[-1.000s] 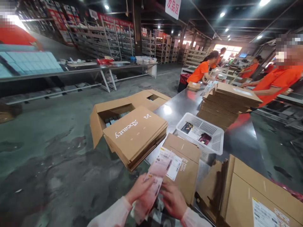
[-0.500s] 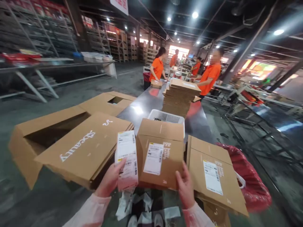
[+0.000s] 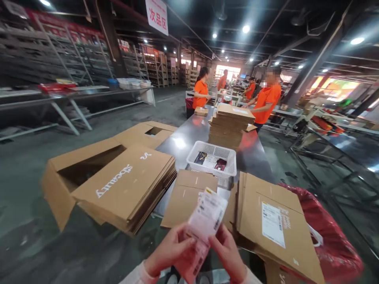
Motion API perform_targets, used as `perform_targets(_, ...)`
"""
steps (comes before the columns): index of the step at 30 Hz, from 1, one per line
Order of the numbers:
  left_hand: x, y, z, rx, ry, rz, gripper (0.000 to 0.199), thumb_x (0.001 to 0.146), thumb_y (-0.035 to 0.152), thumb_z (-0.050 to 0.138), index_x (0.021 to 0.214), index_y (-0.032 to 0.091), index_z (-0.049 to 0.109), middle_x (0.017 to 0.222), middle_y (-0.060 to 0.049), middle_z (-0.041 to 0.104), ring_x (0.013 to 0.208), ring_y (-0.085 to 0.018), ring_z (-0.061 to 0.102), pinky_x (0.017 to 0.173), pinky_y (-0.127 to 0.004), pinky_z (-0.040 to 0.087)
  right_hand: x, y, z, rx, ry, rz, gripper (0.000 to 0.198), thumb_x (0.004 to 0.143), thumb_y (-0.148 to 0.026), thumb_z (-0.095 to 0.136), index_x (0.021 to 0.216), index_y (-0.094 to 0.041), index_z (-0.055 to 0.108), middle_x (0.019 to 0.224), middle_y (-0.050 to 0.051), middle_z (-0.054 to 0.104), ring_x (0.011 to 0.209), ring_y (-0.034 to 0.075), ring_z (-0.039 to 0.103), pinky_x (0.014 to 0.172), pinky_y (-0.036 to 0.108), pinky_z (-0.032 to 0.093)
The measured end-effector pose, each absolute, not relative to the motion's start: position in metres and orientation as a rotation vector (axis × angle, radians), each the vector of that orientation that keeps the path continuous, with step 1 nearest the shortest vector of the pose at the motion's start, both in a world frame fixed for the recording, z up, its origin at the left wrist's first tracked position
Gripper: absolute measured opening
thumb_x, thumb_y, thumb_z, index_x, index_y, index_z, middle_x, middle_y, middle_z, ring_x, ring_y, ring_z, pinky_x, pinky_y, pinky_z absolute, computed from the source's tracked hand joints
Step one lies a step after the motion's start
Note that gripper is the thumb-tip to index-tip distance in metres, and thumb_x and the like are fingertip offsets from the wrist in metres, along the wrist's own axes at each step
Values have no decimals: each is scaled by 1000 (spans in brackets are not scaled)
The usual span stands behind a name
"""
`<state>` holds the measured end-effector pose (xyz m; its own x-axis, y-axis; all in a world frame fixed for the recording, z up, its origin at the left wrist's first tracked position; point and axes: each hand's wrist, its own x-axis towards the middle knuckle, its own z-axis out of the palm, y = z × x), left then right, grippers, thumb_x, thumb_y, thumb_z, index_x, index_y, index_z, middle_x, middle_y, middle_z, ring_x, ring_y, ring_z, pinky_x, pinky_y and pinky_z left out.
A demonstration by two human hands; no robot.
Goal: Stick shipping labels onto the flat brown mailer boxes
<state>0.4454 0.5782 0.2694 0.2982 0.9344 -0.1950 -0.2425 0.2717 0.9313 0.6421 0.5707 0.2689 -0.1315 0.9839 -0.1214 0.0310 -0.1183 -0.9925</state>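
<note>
A strip of white shipping labels point(image 3: 209, 209) is held up between my two hands, tilted, above a flat cardboard carton point(image 3: 180, 197). My left hand point(image 3: 174, 246) grips the lower part of the strip, thumb on top. At the strip's right edge, my right hand point(image 3: 226, 248) pinches it with thumb and fingers. Part of the carton is hidden behind the strip and hands. To the left lies a stack of flat cartons point(image 3: 127, 183) with white lettering. On the right is another carton stack point(image 3: 284, 221); a shipping label point(image 3: 272, 224) is stuck on its top carton.
A white plastic basket point(image 3: 211, 157) with small items stands on the metal table point(image 3: 183, 138). Beyond it rises a tall carton stack point(image 3: 229, 124). A big open cardboard box point(image 3: 85, 157) is at left, a red bag point(image 3: 331, 236) at right. Several people in orange shirts work farther back.
My right hand has left the carton and now grips the label strip. My left hand has brought the strip rightward to the middle. The basket shows more fully.
</note>
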Motion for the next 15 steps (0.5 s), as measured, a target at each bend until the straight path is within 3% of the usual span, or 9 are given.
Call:
perform_targets(3,441,585,266,905,1005,1077,50,56,45,82,91,12,67,91,-10,71,84,-23,64,79,-32,49,590,565,248,-1217,-1283,1470,54,71,-63,63,92,-15,68,93,13,72,88,29,66,85,43,51)
perform_targets(9,434,586,240,804,1222,1182,48,56,57,76,58,12,58,55,-1,58,56,-12,49,58,-24,38,588,605,257,-1249,-1357,1389,56,62,-56,73,102,-17,67,101,12,72,92,28,67,83,41,53)
perform_targets(13,445,582,212,669,1357,1323,57,51,64,74,48,19,39,45,6,40,47,-7,35,48,-22,28,586,632,248,-1345,-1522,1379,44,60,-56,73,76,-15,70,77,10,73,72,25,66,69,36,53)
perform_targets(15,450,584,195,590,1390,1364,59,49,64,76,49,19,37,45,6,41,47,-8,36,47,-22,29,584,644,232,-1377,-1586,1397,42,60,-56,71,69,-15,68,65,7,70,61,21,63,59,32,51)
